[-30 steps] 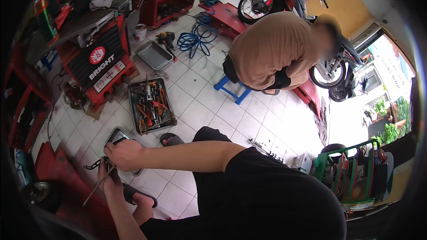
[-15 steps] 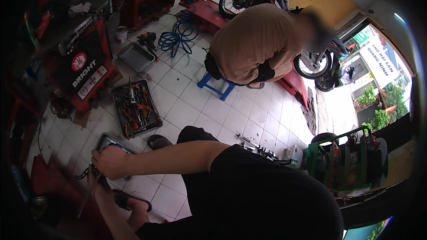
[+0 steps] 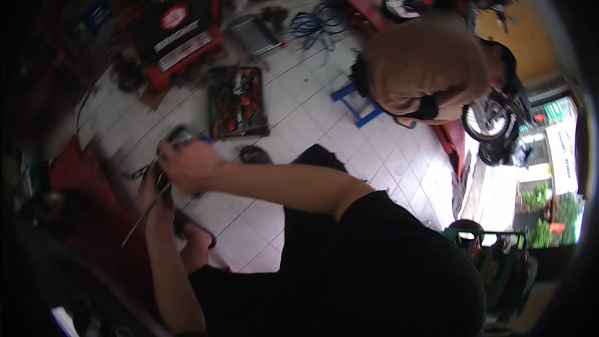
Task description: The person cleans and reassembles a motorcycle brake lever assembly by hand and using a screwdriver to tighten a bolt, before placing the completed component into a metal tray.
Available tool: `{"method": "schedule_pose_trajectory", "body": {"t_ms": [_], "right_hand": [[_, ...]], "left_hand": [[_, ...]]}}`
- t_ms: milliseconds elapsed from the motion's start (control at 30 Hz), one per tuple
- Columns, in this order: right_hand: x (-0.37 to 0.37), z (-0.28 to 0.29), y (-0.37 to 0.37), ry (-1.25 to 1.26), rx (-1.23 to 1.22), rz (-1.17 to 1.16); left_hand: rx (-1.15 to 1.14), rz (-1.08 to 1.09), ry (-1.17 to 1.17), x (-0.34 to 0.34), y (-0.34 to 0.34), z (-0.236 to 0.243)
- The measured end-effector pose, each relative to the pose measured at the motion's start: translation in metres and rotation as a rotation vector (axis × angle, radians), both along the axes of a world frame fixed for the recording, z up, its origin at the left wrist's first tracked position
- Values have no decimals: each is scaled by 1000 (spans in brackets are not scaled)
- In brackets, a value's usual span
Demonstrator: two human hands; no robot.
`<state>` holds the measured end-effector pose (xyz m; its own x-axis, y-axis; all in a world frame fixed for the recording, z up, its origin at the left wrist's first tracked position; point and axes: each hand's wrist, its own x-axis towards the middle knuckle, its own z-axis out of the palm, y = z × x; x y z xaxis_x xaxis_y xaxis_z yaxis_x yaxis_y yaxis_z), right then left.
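My left hand [image 3: 155,203] comes up from the lower edge and is closed round a dark part, mostly hidden by the fingers. A long thin metal rod [image 3: 145,219] slants down to the left from between my hands. Just above, my right hand [image 3: 190,165] reaches across with bent fingers closed at the same part; whatever they pinch is hidden. A dark, chain-like piece [image 3: 140,173] sticks out to the left of the fingers. Behind my right hand is a small metal tray [image 3: 178,133], partly covered.
A tray of hand tools [image 3: 238,103] lies on the tiled floor, with an empty tray [image 3: 253,34] and blue hose [image 3: 316,26] beyond. A person in a brown top [image 3: 427,65] sits on a blue stool [image 3: 359,109] near a motorbike [image 3: 490,118]. Red equipment [image 3: 100,181] stands close at left.
The whole view has shifted, so the room and both hands sit further right and higher. My hands stay together on the same part with the rod.
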<state>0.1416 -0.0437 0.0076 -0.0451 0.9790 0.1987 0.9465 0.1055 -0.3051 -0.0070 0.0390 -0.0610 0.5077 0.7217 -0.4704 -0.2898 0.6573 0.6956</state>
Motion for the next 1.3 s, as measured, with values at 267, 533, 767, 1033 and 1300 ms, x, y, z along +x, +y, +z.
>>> {"method": "schedule_pose_trajectory", "body": {"t_ms": [267,533,767,1033,1300], "right_hand": [[5,10,6,-178,173,78],[1,4,7,-239,16,197],[12,19,-7,51,131,142],[6,-7,17,97,129,0],[15,56,11,46,-474,45]], "left_hand": [[21,47,110,6,-3,43],[15,-89,59,-15,-3,-10],[17,77,-7,18,-15,15],[126,197,85,28,-7,29],[697,-156,387,-11,20,-31]]}}
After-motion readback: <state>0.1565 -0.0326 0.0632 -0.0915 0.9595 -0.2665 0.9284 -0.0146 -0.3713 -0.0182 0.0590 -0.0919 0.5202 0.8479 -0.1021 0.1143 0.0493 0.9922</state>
